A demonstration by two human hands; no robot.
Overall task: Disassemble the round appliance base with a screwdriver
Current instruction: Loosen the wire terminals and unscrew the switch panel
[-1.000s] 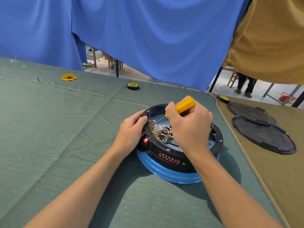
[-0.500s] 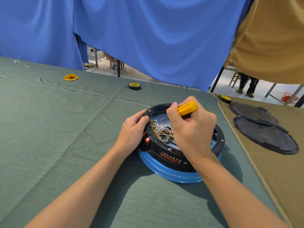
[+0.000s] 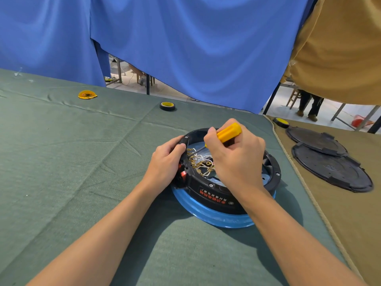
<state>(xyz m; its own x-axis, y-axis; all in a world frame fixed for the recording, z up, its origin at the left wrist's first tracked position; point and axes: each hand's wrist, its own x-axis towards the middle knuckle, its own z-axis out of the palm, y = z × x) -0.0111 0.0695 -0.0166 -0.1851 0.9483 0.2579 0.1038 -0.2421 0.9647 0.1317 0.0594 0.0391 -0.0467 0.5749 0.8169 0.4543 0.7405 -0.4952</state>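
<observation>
On the cloth [image 3: 82,162], the base [image 3: 224,205] is lying open side up. The left hand [image 3: 165,164] is gripping its left rim. The right hand [image 3: 237,159] is curling round the screwdriver [image 3: 228,132], yellow handle slanting up-right, shaft pointing down-left into the wires [image 3: 201,162]. Red writing [image 3: 213,198] on its wall is sitting upside down, unreadable.

Table [image 3: 61,162] draped in wrinkled green cloth. Round appliance base [image 3: 216,203] sat on it near right edge, blue rim down against cloth. Toward far edge: black tape roll [image 3: 167,105] with yellow core; well left of it, flat orange-yellow disc [image 3: 87,94]. Tan cloth [image 3: 350,234] adjoined on right, bearing second tape roll [image 3: 280,122] and two black round covers [image 3: 332,169], edges meeting.
</observation>
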